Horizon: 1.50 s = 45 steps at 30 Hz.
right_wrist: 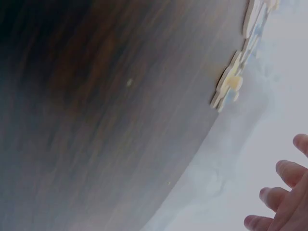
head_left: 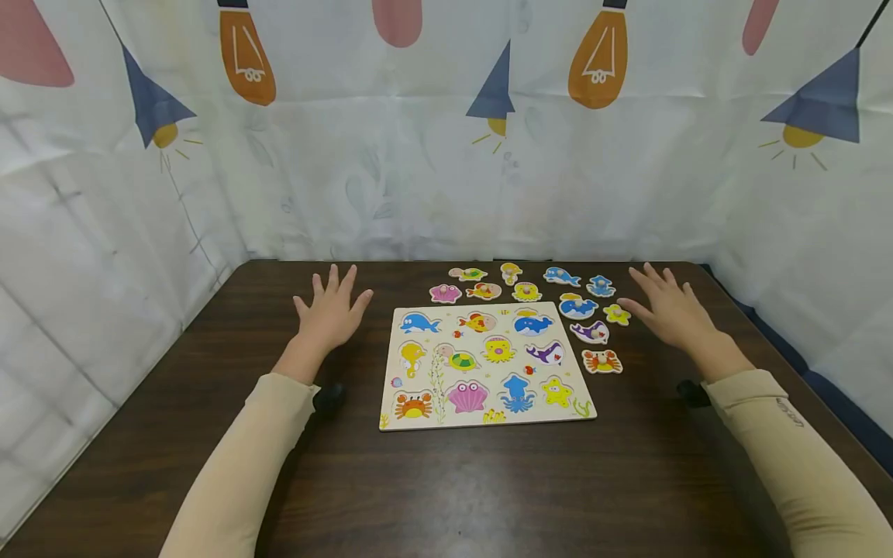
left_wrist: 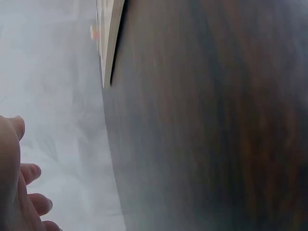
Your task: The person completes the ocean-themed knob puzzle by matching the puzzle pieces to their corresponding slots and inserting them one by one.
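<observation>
My left hand (head_left: 326, 314) is spread, fingers extended, left of a pale wooden puzzle board (head_left: 488, 373) printed with sea animals. It holds nothing. On the other side my right hand (head_left: 668, 310) also has its fingers spread and holds nothing; the yellow starfish piece (head_left: 617, 315) is nearest to it. Knobbed puzzle pieces lie behind and right of the board, among them a crab (head_left: 602, 362), a purple whale (head_left: 590, 333), a blue squid (head_left: 601, 287), a pink shell (head_left: 445, 294) and a turtle (head_left: 468, 274). In the left wrist view, the board's edge (left_wrist: 109, 53) shows beyond the fingers.
The dark wooden table (head_left: 446, 488) carries the board and pieces. A white curtain (head_left: 432, 178) printed with lamps and bulbs hangs behind it and at both sides. Dark objects (head_left: 330, 398) show at each wrist.
</observation>
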Each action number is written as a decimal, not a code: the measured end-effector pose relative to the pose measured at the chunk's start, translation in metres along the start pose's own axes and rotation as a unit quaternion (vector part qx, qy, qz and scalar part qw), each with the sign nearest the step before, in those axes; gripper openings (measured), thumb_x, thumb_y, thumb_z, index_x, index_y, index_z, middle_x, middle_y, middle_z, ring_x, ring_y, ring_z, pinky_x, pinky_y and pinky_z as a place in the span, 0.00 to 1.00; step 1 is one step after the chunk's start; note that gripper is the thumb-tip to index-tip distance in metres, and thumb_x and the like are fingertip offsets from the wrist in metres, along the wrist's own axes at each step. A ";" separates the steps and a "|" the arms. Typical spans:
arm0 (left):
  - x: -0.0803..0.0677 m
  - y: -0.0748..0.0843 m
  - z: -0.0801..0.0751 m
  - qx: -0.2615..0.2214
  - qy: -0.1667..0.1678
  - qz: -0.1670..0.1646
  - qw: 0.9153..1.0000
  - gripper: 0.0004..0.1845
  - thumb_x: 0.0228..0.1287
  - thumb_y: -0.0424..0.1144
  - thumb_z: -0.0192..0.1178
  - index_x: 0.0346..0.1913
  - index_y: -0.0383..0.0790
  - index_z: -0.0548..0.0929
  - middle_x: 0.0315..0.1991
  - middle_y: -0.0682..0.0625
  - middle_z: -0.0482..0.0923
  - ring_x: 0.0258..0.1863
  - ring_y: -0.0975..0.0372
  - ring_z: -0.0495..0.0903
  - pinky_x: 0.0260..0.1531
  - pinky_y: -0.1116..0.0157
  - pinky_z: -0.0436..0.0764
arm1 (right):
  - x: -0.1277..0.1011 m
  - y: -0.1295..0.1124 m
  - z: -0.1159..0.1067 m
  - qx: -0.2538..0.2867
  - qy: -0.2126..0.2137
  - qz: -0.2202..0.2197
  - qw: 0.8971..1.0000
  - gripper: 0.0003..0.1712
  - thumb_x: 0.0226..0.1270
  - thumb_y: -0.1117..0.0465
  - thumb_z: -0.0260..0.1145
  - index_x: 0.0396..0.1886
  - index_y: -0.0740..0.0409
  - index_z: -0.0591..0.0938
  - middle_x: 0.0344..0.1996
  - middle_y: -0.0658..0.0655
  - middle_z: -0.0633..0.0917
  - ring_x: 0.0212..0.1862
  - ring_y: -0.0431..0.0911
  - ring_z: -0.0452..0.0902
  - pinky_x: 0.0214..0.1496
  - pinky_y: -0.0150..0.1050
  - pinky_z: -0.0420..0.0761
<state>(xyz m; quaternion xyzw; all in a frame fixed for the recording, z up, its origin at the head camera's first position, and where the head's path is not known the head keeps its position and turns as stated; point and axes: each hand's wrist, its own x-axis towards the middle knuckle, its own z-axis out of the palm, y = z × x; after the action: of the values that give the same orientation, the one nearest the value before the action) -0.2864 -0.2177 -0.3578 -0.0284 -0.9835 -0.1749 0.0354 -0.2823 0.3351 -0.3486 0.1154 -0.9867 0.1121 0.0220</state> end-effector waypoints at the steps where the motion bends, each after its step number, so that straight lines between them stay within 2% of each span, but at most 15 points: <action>1: -0.001 0.002 0.000 -0.001 0.001 0.004 1.000 0.40 0.82 0.61 0.37 0.84 0.42 0.43 0.81 0.32 0.32 0.77 0.34 0.26 0.64 0.25 0.28 | 0.000 -0.002 0.000 0.001 0.000 -0.003 1.000 0.48 0.82 0.36 0.49 0.83 0.64 0.48 0.79 0.75 0.45 0.77 0.76 0.34 0.71 0.75 0.36; 6: -0.004 0.008 0.002 -0.005 0.002 0.017 1.000 0.40 0.82 0.62 0.36 0.84 0.43 0.43 0.82 0.33 0.32 0.78 0.35 0.26 0.65 0.26 0.29 | -0.004 -0.011 0.001 0.002 0.004 -0.022 1.000 0.47 0.82 0.40 0.53 0.83 0.65 0.50 0.79 0.75 0.46 0.77 0.75 0.36 0.72 0.73 0.38; 13: -0.006 0.012 0.005 -0.011 -0.006 0.026 1.000 0.40 0.82 0.62 0.36 0.84 0.44 0.42 0.82 0.35 0.30 0.78 0.35 0.27 0.65 0.25 0.31 | -0.007 -0.020 0.003 -0.001 0.007 -0.044 0.999 0.45 0.82 0.40 0.53 0.81 0.67 0.54 0.78 0.75 0.50 0.78 0.73 0.39 0.74 0.72 0.41; 22: -0.011 0.018 0.009 -0.018 -0.005 0.037 0.999 0.39 0.82 0.60 0.39 0.85 0.45 0.43 0.82 0.36 0.31 0.79 0.37 0.28 0.66 0.25 0.34 | -0.010 -0.027 0.008 0.045 -0.013 -0.070 0.996 0.40 0.81 0.49 0.58 0.82 0.63 0.57 0.79 0.72 0.53 0.79 0.70 0.41 0.71 0.73 0.50; 31: -0.016 0.019 0.015 -0.010 -0.015 0.055 0.998 0.39 0.82 0.59 0.42 0.84 0.44 0.44 0.83 0.37 0.32 0.79 0.38 0.30 0.67 0.26 0.37 | -0.009 -0.038 0.012 0.036 -0.023 -0.087 0.995 0.36 0.80 0.55 0.61 0.80 0.61 0.62 0.76 0.75 0.59 0.75 0.71 0.56 0.69 0.69 0.61; 40: -0.019 0.014 0.022 -0.032 -0.044 0.093 0.994 0.39 0.82 0.57 0.44 0.84 0.44 0.44 0.83 0.37 0.34 0.80 0.38 0.32 0.67 0.26 0.37 | -0.006 -0.044 0.015 0.034 -0.017 -0.104 0.994 0.33 0.78 0.60 0.63 0.77 0.63 0.67 0.68 0.75 0.72 0.62 0.69 0.76 0.62 0.66 0.73; 43: -0.020 0.012 0.026 -0.036 -0.060 0.105 0.992 0.39 0.82 0.57 0.44 0.84 0.44 0.45 0.83 0.37 0.35 0.79 0.37 0.33 0.66 0.26 0.36 | -0.005 -0.044 0.016 0.029 -0.020 -0.108 0.993 0.32 0.77 0.60 0.64 0.76 0.63 0.69 0.63 0.74 0.78 0.48 0.61 0.84 0.55 0.61 0.80; 45: -0.020 0.011 0.029 -0.034 -0.073 0.114 0.990 0.39 0.82 0.58 0.43 0.84 0.44 0.45 0.83 0.37 0.35 0.79 0.37 0.33 0.66 0.26 0.36 | -0.004 -0.044 0.017 0.027 -0.020 -0.110 0.993 0.31 0.77 0.60 0.65 0.75 0.63 0.71 0.59 0.72 0.81 0.38 0.53 0.83 0.46 0.55 0.82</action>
<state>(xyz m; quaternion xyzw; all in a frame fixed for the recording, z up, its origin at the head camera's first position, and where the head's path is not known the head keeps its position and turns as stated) -0.2672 -0.1977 -0.3830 -0.1540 -0.9673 -0.2006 -0.0180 -0.2686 0.2904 -0.3557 0.2263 -0.9648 0.1331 0.0113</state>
